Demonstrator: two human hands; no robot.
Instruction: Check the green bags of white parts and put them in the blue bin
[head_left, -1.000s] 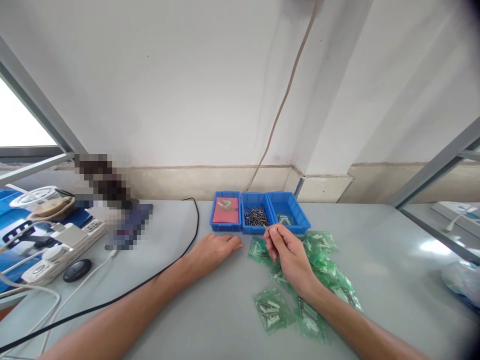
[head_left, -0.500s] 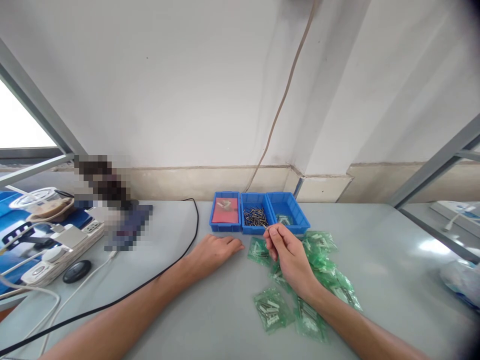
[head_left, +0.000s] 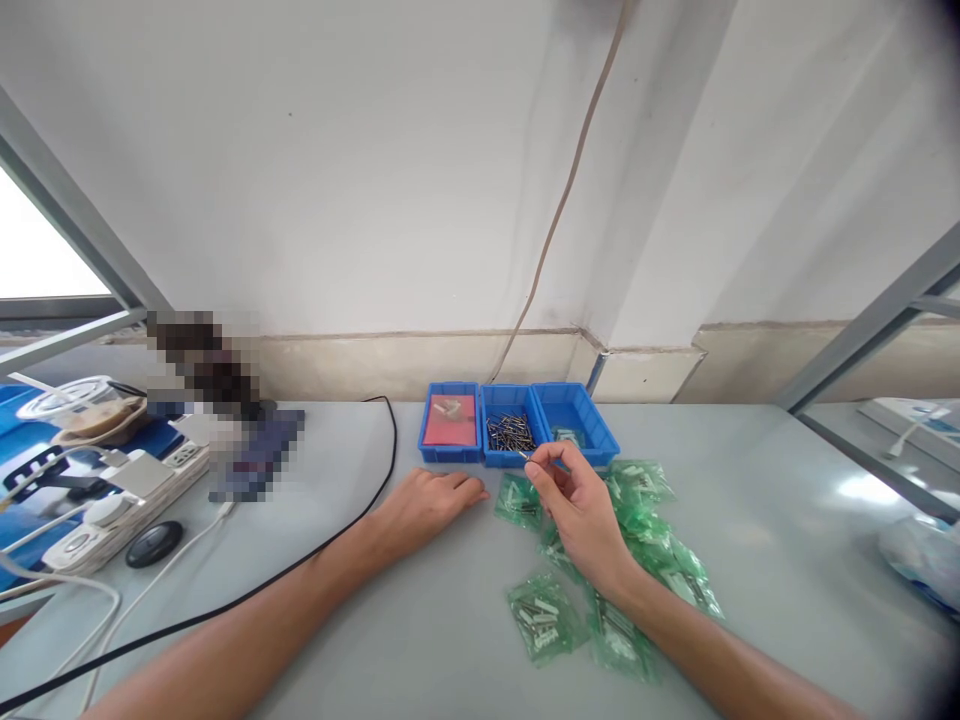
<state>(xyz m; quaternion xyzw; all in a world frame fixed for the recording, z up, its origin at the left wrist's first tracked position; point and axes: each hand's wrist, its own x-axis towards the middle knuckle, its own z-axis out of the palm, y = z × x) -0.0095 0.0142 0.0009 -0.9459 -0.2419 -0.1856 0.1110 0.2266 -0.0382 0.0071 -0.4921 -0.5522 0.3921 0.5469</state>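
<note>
Right hand (head_left: 581, 510) has one screw (head_left: 523, 456) pinched by its near end between thumb and index, other fingers curled. Its far end points left, at the front wall of the middle bin (head_left: 496, 461); can't tell from here if it touches. Loose screws (head_left: 511, 433) lie heaped in that bin. Left hand (head_left: 431, 505) lies palm-down on the table (head_left: 420, 640), fingers loosely out, nothing showing in it.

Handling, my read: screw is light, stiff, hard to damage, but thin and smooth, so it could roll or slip in a fingertip pinch. Best hold is mid-shank, thumb against index. Green bags (head_left: 546, 615) by my right forearm look thin, floppy and slick; I'd take those by an edge, clear of the parts inside.
</note>
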